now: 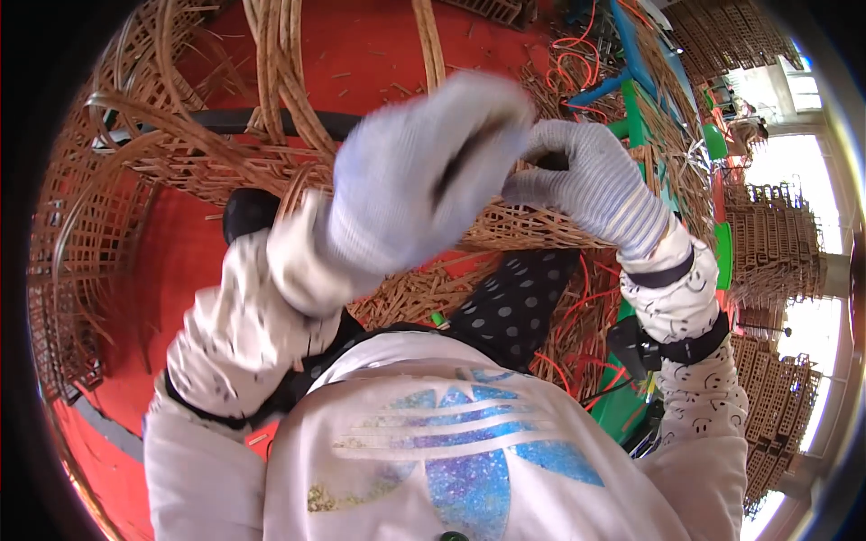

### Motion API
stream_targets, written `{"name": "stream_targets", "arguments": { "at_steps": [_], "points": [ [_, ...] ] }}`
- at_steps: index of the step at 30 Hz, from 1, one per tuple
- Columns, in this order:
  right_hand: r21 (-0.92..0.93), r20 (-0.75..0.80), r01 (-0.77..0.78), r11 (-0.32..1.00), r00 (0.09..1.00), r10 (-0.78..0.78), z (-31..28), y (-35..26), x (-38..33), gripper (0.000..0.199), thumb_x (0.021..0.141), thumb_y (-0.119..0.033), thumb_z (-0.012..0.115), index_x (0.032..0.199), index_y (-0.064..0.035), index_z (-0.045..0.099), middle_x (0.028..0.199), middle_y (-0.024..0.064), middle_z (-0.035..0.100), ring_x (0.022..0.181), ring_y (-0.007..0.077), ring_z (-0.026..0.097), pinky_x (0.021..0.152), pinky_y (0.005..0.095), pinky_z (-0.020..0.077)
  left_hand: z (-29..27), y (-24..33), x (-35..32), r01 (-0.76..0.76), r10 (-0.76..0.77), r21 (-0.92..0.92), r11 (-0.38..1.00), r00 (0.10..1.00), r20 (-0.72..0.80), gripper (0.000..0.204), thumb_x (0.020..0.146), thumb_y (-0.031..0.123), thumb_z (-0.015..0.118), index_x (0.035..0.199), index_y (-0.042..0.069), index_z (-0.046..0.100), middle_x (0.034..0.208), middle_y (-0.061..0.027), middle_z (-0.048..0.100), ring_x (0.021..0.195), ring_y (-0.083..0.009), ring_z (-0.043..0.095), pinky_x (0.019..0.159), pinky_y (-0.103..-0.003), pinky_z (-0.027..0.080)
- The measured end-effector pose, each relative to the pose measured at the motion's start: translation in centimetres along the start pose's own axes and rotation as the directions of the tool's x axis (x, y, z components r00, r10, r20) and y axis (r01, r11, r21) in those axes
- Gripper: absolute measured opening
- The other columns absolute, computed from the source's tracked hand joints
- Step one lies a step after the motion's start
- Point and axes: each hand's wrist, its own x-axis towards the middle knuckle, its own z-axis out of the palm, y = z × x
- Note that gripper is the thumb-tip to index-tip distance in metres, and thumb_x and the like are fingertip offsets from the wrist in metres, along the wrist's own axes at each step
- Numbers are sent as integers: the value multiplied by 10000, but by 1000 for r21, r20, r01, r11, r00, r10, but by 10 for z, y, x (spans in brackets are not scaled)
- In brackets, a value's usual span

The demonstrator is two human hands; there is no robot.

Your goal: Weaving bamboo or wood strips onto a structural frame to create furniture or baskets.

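Note:
My left hand (424, 176), in a pale grey knit glove with a dark patch, is raised at the middle of the view. Motion smears its fingers, so what it holds, if anything, does not show. Close to its right, my right hand (600, 185) wears a striped grey glove, its thumb and fingers curled together at the upper edge of a woven brown wicker piece (532, 232). Whatever lies in that pinch is hidden. The wicker lies across in front of my lap, and long bundled strands (281, 77) rise from it at the left.
More open wicker weave (77, 261) curves along the far left. Cut scraps (415, 296) litter the red floor (185, 288). Orange-red tubing (577, 59) tangles among loose strips by a blue frame (603, 87) and green panels. Stacked woven pieces (771, 239) line the right side.

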Motion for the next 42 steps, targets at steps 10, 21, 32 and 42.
{"name": "stream_targets", "arguments": {
  "at_steps": [10,21,32,42],
  "points": [
    [220,268,-126,967,961,64,-4,-3,14,276,714,-138,731,926,4,626,732,31,616,570,68,529,510,225,430,24,5,-76,367,-448,425,828,888,106,392,838,143,570,1198,71,433,672,-90,607,493,-237,591,431,-329,464],
    [309,332,-134,942,943,26,-1,7,22,299,670,-170,743,867,14,612,706,23,584,595,80,528,527,228,425,40,19,-94,683,-661,-138,717,730,175,412,855,149,590,1220,18,449,659,-65,567,552,-110,549,521,-244,451],
    [328,357,-160,931,934,35,-4,10,23,308,667,-183,749,875,9,627,746,32,612,659,102,557,597,245,457,51,25,-74,742,-749,-163,651,662,24,364,829,143,636,1117,-41,510,614,-29,563,555,-47,514,501,-200,412],
    [361,286,-40,932,956,-70,0,11,20,327,675,-181,746,899,8,602,784,47,613,677,115,568,625,262,472,47,17,-49,647,-794,-628,432,603,76,177,811,151,650,846,-19,614,565,-28,560,467,-38,475,415,-195,391]
  ]
}}
